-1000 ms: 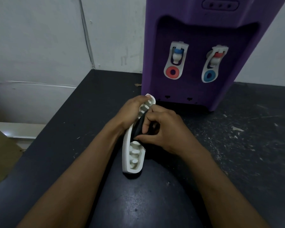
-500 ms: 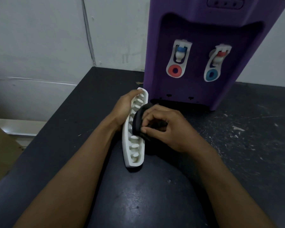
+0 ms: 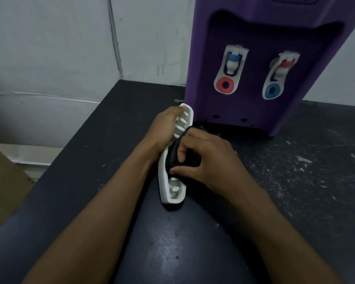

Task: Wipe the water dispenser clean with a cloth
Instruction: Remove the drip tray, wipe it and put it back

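A purple water dispenser [image 3: 254, 27] stands at the back of the dark table, with two white taps, one with a red ring and one with a blue ring. Its white slotted drip tray [image 3: 164, 181] stands on its long edge on the table in front of me. My left hand [image 3: 164, 128] grips the tray's upper end. My right hand [image 3: 205, 158] pinches a black cloth [image 3: 172, 156] and presses it against the middle of the tray's grille. The cloth hides the tray's middle slots.
The dark table [image 3: 295, 191] is scuffed with white flecks on the right. A white wall [image 3: 59, 48] rises behind and to the left. A brown cardboard piece [image 3: 2, 181] sits at the left edge, below the table.
My right hand has slid the cloth down the grille toward the tray's lower middle. The view has shifted slightly; the left hand keeps its hold on the upper end.
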Action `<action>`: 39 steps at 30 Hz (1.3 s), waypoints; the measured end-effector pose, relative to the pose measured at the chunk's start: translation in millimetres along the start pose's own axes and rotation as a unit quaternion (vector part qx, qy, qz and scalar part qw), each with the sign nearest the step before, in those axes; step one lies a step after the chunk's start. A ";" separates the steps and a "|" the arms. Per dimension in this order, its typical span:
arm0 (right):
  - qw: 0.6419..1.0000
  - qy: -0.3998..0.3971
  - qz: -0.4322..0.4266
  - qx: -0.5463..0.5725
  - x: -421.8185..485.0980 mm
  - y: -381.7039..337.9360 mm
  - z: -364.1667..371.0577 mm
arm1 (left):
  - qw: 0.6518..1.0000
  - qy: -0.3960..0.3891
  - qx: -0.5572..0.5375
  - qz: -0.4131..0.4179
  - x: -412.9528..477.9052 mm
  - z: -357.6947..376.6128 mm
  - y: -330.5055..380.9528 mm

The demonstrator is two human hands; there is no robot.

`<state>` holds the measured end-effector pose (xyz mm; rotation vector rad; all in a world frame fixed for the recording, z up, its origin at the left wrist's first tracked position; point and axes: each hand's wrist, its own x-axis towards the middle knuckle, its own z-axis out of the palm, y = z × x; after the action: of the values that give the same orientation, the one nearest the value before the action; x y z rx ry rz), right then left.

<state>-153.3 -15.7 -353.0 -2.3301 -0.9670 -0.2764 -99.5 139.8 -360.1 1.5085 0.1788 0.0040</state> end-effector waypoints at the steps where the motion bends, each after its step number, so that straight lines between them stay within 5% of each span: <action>1: 1.000 -0.001 0.003 -0.009 -0.1 -1.2 0.0 | 1.000 0.006 0.011 -0.001 -0.2 1.1 0.4; 11: 0.992 -0.115 0.018 0.048 2.8 4.2 -12.0 | 0.998 -0.038 0.000 -0.041 -7.4 -1.0 2.0; 20: 0.998 -0.034 -0.004 0.047 3.8 12.3 -0.1 | 0.999 -0.029 -0.016 -0.036 -9.3 6.1 2.4; 29: 0.982 -0.095 0.032 0.161 2.7 17.3 -2.6 | 0.996 -0.051 -0.039 -0.058 -5.4 1.0 -4.3; 39: 0.981 0.003 0.000 0.193 -5.4 16.0 8.0 | 0.999 -0.044 -0.027 -0.007 -9.9 5.4 3.3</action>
<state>-146.3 -23.0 -368.7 -1.9731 -0.9252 -0.0832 -108.3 133.5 -355.4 1.4498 0.1188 -0.0681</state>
